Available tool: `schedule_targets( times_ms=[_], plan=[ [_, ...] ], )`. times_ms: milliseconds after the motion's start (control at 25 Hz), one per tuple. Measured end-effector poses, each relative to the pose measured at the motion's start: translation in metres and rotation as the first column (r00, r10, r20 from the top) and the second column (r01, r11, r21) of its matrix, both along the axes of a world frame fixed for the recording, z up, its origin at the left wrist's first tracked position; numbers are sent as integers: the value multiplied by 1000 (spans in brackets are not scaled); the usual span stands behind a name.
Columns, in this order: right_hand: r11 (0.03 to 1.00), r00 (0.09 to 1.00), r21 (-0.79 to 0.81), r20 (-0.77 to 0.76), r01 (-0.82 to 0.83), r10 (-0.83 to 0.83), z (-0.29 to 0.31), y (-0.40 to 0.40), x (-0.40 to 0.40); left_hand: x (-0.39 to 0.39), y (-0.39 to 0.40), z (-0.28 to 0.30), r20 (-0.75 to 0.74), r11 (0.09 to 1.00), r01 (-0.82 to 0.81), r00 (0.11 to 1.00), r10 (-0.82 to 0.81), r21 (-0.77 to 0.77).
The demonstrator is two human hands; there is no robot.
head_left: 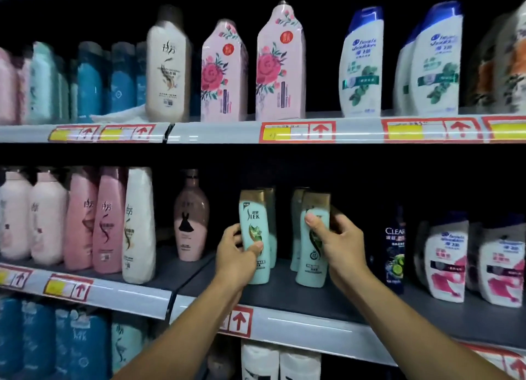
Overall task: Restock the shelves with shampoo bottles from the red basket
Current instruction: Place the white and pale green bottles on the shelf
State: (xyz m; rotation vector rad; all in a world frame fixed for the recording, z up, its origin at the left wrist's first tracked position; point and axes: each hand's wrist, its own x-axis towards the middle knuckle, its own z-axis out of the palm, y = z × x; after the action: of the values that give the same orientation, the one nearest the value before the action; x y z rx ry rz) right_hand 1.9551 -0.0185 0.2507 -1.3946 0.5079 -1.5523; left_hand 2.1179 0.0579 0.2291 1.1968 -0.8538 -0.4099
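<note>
Both hands [287,248] grip upright green bottles [254,237].

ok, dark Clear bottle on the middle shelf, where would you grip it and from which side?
Grip the dark Clear bottle around its mid body, coming straight in from the shelf front. It stands upright with dark open space on its left; the white and pink bottle crowds its right.

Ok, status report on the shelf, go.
Left hand gripping front-left green bottle. Right hand gripping front-right green bottle. Both standing on middle shelf. Nothing in the way.
</note>
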Motion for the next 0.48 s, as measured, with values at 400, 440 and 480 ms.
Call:
schedule_targets(
  times_ms=[400, 440, 480],
  plan=[
    [993, 996, 88, 45, 74, -78, -19, -8, 36, 14, -10, -7, 71, 998, 20, 997, -24, 51],
    [994, 996, 91, 48, 67, -72, -19, -8, 37, 15, -9, -8, 85, 998, 18, 996, -23, 56],
    [993, 996, 96, 48, 67, -72, -18, -8, 36, 14, -9, -7, 96, 998, 17, 995, -23, 59]
  ],
)
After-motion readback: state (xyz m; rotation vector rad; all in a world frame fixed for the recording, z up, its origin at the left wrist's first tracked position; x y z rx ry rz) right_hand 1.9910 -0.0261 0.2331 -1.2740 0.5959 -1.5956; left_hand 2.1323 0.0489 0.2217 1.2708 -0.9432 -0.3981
